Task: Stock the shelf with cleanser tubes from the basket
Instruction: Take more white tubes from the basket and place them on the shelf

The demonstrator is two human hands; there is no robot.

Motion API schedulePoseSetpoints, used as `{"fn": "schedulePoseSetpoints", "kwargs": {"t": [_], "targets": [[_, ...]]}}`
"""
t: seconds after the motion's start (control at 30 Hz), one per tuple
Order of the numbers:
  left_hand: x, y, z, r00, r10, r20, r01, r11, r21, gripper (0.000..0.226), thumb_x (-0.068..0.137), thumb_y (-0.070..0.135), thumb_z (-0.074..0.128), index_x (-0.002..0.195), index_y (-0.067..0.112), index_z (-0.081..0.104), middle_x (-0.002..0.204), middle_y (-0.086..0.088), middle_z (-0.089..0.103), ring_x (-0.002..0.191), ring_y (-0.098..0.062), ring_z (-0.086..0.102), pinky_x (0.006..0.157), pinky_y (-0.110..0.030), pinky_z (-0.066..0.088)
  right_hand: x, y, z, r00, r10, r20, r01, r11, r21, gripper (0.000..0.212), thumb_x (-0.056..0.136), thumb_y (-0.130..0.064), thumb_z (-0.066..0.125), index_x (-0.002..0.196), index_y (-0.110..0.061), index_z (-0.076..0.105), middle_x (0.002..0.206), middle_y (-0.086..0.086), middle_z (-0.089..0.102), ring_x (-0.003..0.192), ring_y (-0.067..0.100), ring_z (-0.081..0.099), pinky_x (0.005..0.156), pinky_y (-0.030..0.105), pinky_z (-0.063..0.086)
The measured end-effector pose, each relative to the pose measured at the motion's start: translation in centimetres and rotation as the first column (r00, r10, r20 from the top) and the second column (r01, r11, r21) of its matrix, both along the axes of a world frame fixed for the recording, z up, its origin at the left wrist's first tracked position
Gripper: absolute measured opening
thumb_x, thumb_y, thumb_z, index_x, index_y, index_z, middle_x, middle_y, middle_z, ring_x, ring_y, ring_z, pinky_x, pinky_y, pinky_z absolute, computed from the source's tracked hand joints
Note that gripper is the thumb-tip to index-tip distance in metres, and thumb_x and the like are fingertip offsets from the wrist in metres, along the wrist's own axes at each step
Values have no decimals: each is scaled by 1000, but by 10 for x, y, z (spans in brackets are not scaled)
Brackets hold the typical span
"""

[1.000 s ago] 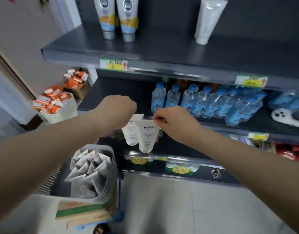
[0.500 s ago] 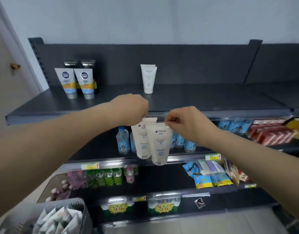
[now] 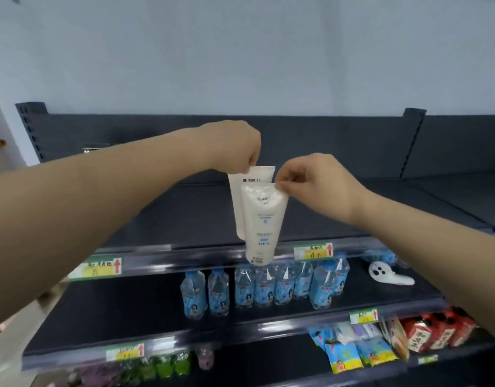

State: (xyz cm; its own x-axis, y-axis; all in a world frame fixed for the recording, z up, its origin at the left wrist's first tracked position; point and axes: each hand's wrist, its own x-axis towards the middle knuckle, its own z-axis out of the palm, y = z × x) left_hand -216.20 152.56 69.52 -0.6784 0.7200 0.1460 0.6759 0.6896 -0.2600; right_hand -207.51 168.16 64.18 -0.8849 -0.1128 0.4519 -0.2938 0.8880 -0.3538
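Left hand [image 3: 235,146] pinching rear white plastic cleanser tube [image 3: 236,202], right hand [image 3: 310,182] pinching front white tube [image 3: 264,224]; both hanging vertical, caps toward 6 o'clock, dark grey top shelf [image 3: 352,219] just behind.

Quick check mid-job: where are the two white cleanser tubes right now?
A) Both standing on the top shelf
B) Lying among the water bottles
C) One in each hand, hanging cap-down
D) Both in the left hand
C: the left hand pinches the rear tube and the right hand the front tube, both dangling above the top shelf.

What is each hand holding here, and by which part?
Left hand pinches the rear tube, right hand the front tube, both by the crimped top edge.
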Motion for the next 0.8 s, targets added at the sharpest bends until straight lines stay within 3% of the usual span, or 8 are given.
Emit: {"fn": "schedulePoseSetpoints", "kwargs": {"t": [0.13,0.2,0.3,0.5,0.7,0.8], "targets": [[-55,4,3,1000,-12,20,12,1000,-19,7,85,19,60,79,17,63,88,-3,70,87,-26,64,75,-36,52,-43,-3,7,1000,-18,-14,18,1000,-12,12,87,-19,62,78,-23,68,73,-16,63,68,-4,57,59,6,39],[-77,7,1,999,-9,43,10,1000,-11,8,84,19,61,77,17,65,87,-6,72,85,-26,67,74,-36,54,-62,-3,8,999,-35,-16,35,999,-18,12,87,-18,61,77,-22,68,73,-16,64,68,-4,57,58,5,40],[-111,11,-7,999,-25,47,24,1000,20,16,83,18,62,89,8,72,93,-7,73,89,-26,67,74,-33,53,-93,-4,3,999,-54,3,55,998,-35,11,86,-18,61,78,-21,69,76,-12,67,71,0,59,62,9,42],[-161,16,-32,992,-15,127,2,995,100,13,84,18,65,94,15,72,99,-3,71,92,-25,65,80,-38,54,-139,-1,-18,995,-83,60,86,994,-66,10,87,-17,61,82,-17,70,81,-8,69,76,7,62,69,21,49],[-186,22,-43,989,-39,146,15,987,160,13,85,18,66,96,16,73,100,1,69,92,-22,62,71,-29,44,-165,7,-29,991,-96,90,100,994,-47,9,87,-18,62,82,-17,70,76,-9,67,70,5,59,64,15,44],[-194,25,-46,988,-48,147,22,985,173,14,84,19,67,96,16,73,99,2,69,94,-21,62,71,-29,42,-174,10,-33,991,-102,92,105,994,-35,9,86,-17,63,83,-16,71,77,-6,68,71,9,60,66,19,46]]}}
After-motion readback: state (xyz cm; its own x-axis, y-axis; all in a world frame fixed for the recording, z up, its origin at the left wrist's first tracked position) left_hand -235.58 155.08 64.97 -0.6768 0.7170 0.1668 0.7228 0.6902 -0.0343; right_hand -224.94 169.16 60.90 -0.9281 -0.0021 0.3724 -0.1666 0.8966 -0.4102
